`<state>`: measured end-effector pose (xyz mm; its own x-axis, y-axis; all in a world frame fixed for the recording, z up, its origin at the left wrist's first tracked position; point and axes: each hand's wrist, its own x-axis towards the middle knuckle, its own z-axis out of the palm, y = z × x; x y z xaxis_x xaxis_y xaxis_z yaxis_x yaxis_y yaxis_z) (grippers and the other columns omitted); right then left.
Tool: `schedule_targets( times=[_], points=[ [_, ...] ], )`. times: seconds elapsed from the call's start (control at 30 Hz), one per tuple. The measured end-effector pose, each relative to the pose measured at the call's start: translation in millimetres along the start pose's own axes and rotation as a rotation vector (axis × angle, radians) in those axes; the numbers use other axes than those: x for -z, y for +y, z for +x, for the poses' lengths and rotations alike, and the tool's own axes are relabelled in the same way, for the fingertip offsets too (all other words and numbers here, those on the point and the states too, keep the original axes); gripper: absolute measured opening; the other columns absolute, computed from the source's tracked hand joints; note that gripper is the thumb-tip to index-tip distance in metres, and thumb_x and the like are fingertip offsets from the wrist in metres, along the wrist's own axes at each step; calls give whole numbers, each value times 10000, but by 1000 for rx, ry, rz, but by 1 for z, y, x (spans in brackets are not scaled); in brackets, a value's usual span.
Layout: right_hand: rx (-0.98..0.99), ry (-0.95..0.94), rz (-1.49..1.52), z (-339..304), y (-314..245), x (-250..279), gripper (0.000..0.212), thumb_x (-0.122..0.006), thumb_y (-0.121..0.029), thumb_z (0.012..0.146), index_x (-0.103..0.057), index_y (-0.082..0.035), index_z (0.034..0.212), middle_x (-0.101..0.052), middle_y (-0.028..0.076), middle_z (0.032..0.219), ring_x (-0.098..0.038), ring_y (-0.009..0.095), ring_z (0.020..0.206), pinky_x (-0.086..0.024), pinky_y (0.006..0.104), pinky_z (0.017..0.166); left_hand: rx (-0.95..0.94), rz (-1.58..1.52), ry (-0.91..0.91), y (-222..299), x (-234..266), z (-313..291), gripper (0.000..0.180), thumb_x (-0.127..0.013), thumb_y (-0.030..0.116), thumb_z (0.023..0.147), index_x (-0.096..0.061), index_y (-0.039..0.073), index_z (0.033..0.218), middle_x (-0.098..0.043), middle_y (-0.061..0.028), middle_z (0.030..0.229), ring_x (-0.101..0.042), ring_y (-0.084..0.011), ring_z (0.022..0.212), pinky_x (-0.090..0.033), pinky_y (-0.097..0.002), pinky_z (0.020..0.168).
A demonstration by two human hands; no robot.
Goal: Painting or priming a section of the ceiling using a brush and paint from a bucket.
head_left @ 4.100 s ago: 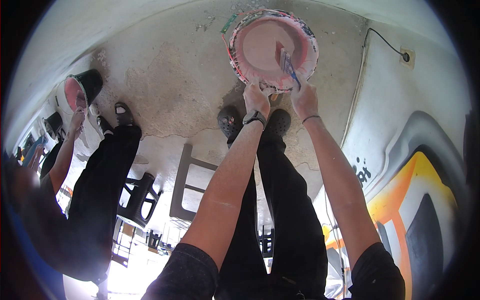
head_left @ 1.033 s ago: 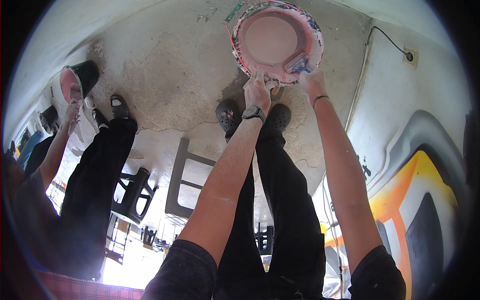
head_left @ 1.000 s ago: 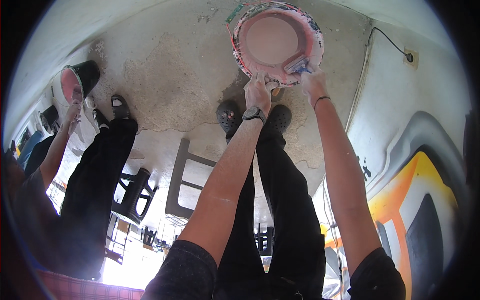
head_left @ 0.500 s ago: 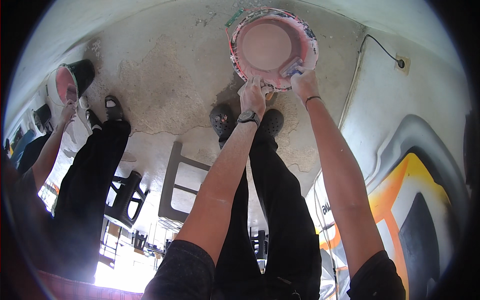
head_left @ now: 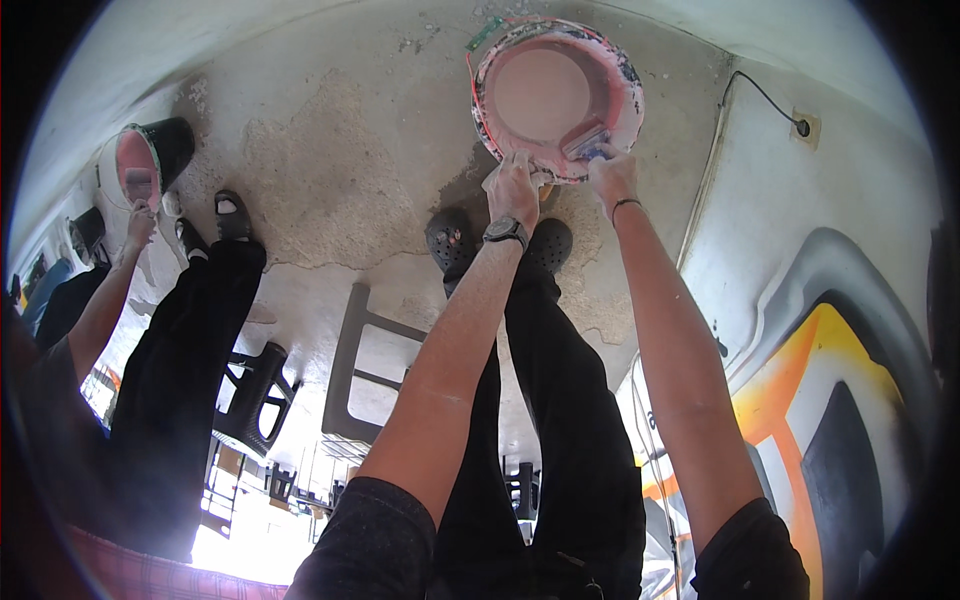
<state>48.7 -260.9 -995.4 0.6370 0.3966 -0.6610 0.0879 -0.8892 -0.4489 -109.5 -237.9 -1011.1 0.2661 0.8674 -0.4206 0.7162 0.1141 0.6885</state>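
A round bucket (head_left: 632, 100) with a paint-smeared rim holds pale pink paint (head_left: 542, 95), beyond my shoes. My left hand (head_left: 514, 190) is closed on its near rim; the fingertips are partly hidden. In my right hand (head_left: 613, 178) is a wide, flat paintbrush (head_left: 584, 141) with a bluish handle. The brush lies against the inner wall at the near right, just beside the paint's surface. Both my hands have pale smears on them.
On the left, another person's hand (head_left: 142, 222) holds a wide brush (head_left: 139, 183) in a dark bucket (head_left: 172, 145) with pink inside. A grey stool (head_left: 345, 375) stands left of my legs. At right are a painted wall (head_left: 830, 420) and a plugged-in cord (head_left: 765, 92).
The brush in my right hand has shifted slightly along the inner wall and turned a little. The other person's brush has tipped up inside the dark bucket. The whole view has shifted a little.
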Motion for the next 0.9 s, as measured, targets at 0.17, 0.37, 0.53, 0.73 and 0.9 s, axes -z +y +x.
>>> schedule_targets(
  times=[0.17, 0.37, 0.53, 0.73, 0.9],
  points=[
    [37, 65, 186, 10, 34, -6, 363, -530, -89, 750, -677, 18, 1065, -680, 248, 983, -662, 339, 962, -498, 398, 840, 35, -16, -55, 9, 2, 8, 217, -714, 128, 780, -618, 33, 950, -661, -115, 898, -658, -284, 849, -498, -394, 735],
    [-110, -69, 388, -18, 4, 17, 144, -555, -123, 853, -642, -24, 910, -560, 45, 679, -512, 146, 562, -384, 302, 509, 176, -116, -239, 25, 30, 3, 278, -703, 213, 793, -654, 33, 999, -680, -167, 961, -655, -336, 931, -497, -427, 815],
    [-189, -221, 513, -64, -40, 49, 105, -571, -169, 915, -581, -95, 840, -472, -41, 620, -379, 41, 428, -255, 219, 370, 209, -248, -295, 16, 61, -17, 308, -697, 289, 825, -666, 40, 1004, -691, -172, 934, -665, -314, 933, -494, -406, 791],
    [-159, -354, 734, -108, -58, 87, 67, -567, -170, 923, -546, -109, 906, -533, -15, 713, -414, 48, 481, -271, 213, 416, 250, -136, -240, 39, 87, -54, 336, -633, 328, 901, -670, 4, 979, -697, -149, 866, -666, -229, 804, -507, -366, 748],
    [-264, -419, 917, -159, -74, 112, 68, -520, -160, 931, -522, -102, 896, -522, -2, 695, -453, 99, 503, -330, 264, 449, 450, -622, -340, 98, 116, -84, 375, -607, 380, 919, -659, 9, 928, -642, -78, 790, -592, -137, 674, -498, -320, 570]
  ],
)
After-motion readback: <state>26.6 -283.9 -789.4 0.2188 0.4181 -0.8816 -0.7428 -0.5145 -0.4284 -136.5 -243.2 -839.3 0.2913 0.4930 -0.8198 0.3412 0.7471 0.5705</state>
